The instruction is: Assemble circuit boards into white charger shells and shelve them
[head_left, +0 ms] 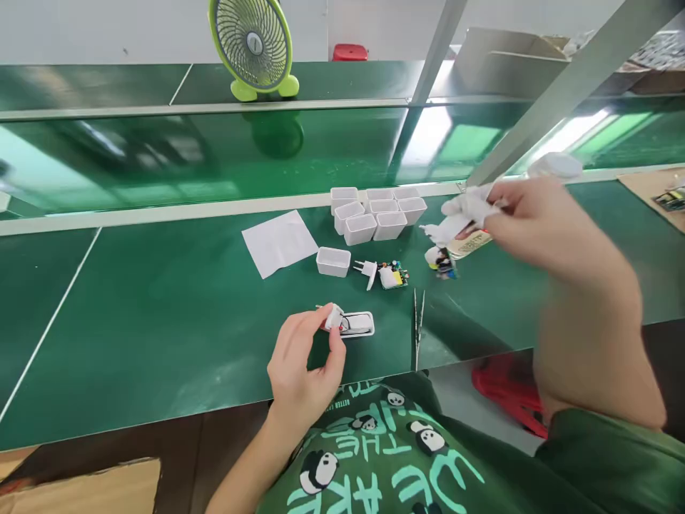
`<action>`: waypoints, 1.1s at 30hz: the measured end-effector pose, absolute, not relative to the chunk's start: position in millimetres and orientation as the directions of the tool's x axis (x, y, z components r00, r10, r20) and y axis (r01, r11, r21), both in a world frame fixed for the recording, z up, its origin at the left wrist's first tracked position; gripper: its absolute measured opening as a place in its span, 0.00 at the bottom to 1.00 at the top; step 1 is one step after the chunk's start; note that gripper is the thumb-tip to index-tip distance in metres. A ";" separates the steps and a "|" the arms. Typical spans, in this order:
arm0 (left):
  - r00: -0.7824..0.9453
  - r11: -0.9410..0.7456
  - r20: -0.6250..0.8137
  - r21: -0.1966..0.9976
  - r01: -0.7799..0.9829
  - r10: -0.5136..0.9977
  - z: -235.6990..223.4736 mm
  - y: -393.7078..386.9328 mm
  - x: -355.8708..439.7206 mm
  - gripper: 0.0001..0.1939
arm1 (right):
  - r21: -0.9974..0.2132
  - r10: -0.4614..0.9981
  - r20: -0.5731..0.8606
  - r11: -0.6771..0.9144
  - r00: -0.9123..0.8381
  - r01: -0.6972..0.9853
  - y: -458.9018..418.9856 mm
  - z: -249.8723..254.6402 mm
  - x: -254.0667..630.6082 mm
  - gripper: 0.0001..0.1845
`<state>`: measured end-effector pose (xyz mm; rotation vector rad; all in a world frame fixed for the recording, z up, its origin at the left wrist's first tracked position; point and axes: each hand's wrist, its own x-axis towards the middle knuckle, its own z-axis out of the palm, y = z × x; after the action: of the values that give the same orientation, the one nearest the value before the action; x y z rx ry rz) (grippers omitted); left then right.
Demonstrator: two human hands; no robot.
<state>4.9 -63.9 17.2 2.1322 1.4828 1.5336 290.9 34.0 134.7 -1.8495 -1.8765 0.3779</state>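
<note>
My left hand [302, 357] is closed at the fingertips on a small white plastic piece [335, 318]. That piece sits over the left end of a shallow white case half [359, 324] with dark wires inside. Up at the right, my right hand [540, 221] pinches a crumpled white wad [471, 207], perhaps tissue, smeared by motion. Below the wad lie a printed label card [469, 244] and a small circuit board [443, 264]. In the middle are a white plug piece with two pins [368, 271], another circuit board [393, 275] and a white box [333, 262].
Several open white boxes [382, 207] cluster against the rail, beside a white paper sheet [280, 243]. Tweezers [418, 328] lie near the front edge. Behind stands a green fan [251, 43]; a slanted metal post [567, 93] crosses the right, near a cardboard box [508, 61].
</note>
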 end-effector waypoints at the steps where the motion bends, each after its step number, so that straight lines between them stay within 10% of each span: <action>1: 0.013 -0.520 0.658 0.583 0.624 0.753 18.3 -62.8 5.8 0.19 | -0.463 0.991 0.134 0.066 -0.003 0.884 30.0 124.5 291.0 0.11; 5: 0.108 -0.619 0.705 0.527 0.583 0.701 19.3 -59.1 6.3 0.20 | -0.412 0.944 0.180 0.327 -0.276 0.851 4.6 88.8 278.8 0.13; 12: 0.301 -0.766 0.763 0.366 0.528 0.572 3.4 -65.3 -6.3 0.15 | -0.668 0.867 0.241 0.475 -0.436 0.574 -56.3 15.2 215.6 0.42; 27: 0.386 -0.717 0.623 0.455 0.528 0.680 3.2 -58.3 -12.2 0.10 | -0.420 0.687 0.374 0.725 -0.623 0.546 -49.1 -12.7 206.0 0.39; 33: 0.093 -0.658 0.726 0.552 0.512 0.681 3.2 -56.4 -31.0 0.09 | -0.558 0.782 0.256 0.599 -0.568 0.574 -55.7 -11.2 218.6 0.38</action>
<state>-31.0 -56.4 3.2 2.1997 1.2153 1.6087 218.6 -55.7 -11.2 -1.0759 -2.3455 0.5778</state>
